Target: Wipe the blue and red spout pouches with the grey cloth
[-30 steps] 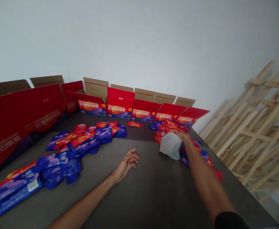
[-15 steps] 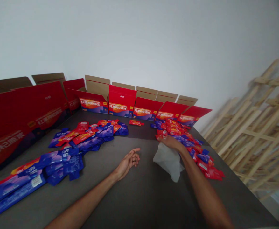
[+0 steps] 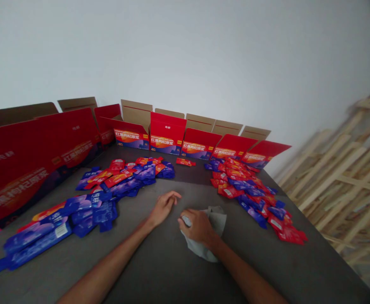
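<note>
Beyond the grey cloth, red cartons read 红果枸杞原浆.

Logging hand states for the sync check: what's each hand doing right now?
Left hand: open, fingers loosely curled, holding nothing.
Right hand: closed, holding a grey cloth.

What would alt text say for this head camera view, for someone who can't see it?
A person's right hand holds a crumpled grey cloth on a dark tabletop, with the left hand resting beside it. Red and blue sachets lie in heaps on both sides, and open red cartons stand along the far edge.
</note>
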{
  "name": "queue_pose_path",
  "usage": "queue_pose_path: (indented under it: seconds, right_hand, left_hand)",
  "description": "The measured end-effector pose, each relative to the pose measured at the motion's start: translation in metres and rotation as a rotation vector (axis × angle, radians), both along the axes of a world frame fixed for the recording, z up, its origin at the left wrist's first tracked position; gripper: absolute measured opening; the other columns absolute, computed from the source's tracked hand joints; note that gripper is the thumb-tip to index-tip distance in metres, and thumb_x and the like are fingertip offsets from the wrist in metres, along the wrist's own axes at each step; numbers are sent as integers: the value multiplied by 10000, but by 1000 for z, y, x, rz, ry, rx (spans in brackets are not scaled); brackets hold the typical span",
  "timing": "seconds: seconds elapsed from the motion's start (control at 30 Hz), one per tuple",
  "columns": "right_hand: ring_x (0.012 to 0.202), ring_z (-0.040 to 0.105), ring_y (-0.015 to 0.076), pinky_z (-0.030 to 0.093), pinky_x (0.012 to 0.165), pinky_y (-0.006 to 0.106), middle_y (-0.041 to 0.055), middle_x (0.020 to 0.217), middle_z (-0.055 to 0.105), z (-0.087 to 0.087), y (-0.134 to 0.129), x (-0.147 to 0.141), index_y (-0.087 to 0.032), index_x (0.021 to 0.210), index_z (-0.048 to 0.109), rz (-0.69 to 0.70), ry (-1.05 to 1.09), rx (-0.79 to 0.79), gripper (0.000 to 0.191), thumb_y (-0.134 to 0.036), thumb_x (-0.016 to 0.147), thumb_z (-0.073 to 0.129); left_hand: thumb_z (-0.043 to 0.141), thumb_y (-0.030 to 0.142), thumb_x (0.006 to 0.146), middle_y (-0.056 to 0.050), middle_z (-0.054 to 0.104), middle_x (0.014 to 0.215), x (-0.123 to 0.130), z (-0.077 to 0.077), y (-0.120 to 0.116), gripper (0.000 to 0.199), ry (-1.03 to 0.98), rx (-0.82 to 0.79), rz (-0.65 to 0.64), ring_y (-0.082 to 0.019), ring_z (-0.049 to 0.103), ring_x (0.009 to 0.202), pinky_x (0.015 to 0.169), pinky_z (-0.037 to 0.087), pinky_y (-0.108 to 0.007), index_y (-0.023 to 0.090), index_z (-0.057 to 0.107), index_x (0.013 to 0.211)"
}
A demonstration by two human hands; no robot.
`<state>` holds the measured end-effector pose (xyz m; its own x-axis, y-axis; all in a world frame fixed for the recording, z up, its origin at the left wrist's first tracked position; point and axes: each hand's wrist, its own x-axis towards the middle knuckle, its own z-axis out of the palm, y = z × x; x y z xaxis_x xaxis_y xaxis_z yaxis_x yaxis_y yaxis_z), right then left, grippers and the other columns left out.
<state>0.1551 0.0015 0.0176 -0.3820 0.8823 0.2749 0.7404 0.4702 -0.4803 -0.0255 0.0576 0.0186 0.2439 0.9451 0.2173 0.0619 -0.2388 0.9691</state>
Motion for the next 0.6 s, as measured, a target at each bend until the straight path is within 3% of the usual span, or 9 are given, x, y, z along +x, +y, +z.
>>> queue_pose_path:
  seconds: [0.1,0.17,0.27,0.33,0.47,0.6]
  right_hand:
    - [725,607,195,367,668,279,29,791,671,1,-2,1,-222,837,651,1,-40,21,98,-294,839,584]
    - [729,600,175,358,673,263,12,803,670,1,-2,2,-222,844,642,6,-69,33,87,-282,829,580]
    - [725,585,164,347,675,263,-3,797,662,1,-2,2,-227,843,632,42,-97,65,75,-261,809,574]
    - [741,571,170,344,692,274,-4,785,657,1,-2,2,-227,832,629,64,-109,99,71,-243,783,580]
    - [787,542,195,336,801,323,3,762,664,1,1,2,-223,794,629,80,-133,142,54,-239,747,607]
    - [811,554,190,318,886,345,3,788,677,-1,3,1,-222,809,643,97,-144,111,58,-225,784,591]
  left_hand:
    - [562,261,848,-60,619,863,-19,13,6,179,108,84,100,-258,540,910,917,380,-364,234,725,915]
    - [547,227,834,-101,608,1012,-33,20,10,230,274,165,249,-309,493,1065,1016,322,-429,220,708,997]
    - [459,241,872,-182,542,1242,-57,27,17,416,787,280,620,-379,423,1203,1021,322,-508,154,592,1257]
    - [428,273,889,-242,508,1308,-70,25,21,502,1053,244,762,-420,414,1228,988,351,-530,77,508,1345]
    - [445,295,879,-284,520,1332,-85,10,27,547,1300,139,758,-435,442,1236,992,347,-537,14,499,1345]
    - [460,289,877,-274,496,1386,-87,-1,28,555,1387,185,756,-423,422,1281,1038,308,-533,22,485,1363]
